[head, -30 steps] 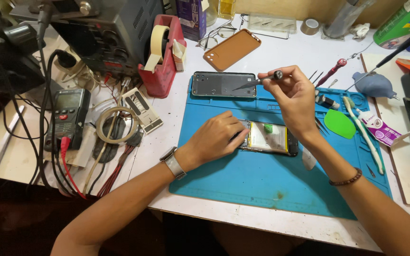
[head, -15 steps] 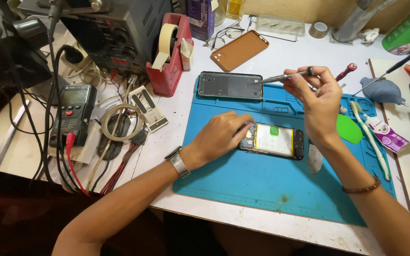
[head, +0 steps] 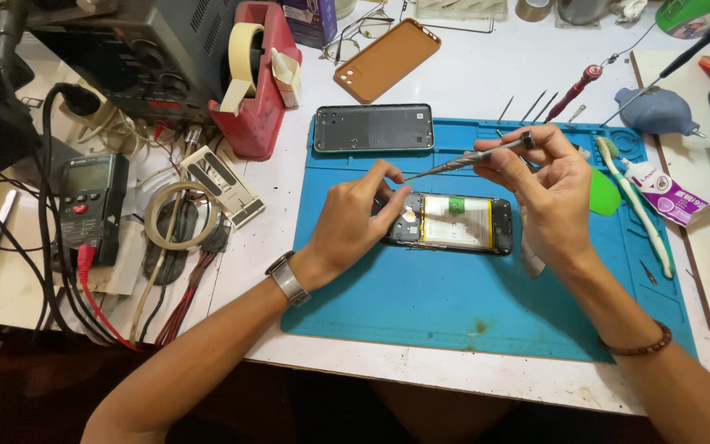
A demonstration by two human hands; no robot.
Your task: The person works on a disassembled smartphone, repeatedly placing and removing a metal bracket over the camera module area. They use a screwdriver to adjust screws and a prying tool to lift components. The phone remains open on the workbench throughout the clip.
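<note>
On the blue repair mat (head: 421,304), an opened smartphone (head: 454,224) is laid flat with its back off, battery and circuit board exposed. Its left end is pinned down by the left hand (head: 355,224), fingers curled and pressed onto the phone's edge. A slim precision screwdriver (head: 470,159) is pinched tight in the right hand (head: 548,193), thumb and fingers closed around its handle, the tip angled down toward the left fingertips, just above the phone. Just beyond, a dark phone back cover (head: 374,127) is seen lying at the mat's far edge, an orange phone case (head: 388,59) farther back on the white table (head: 486,74)
</note>
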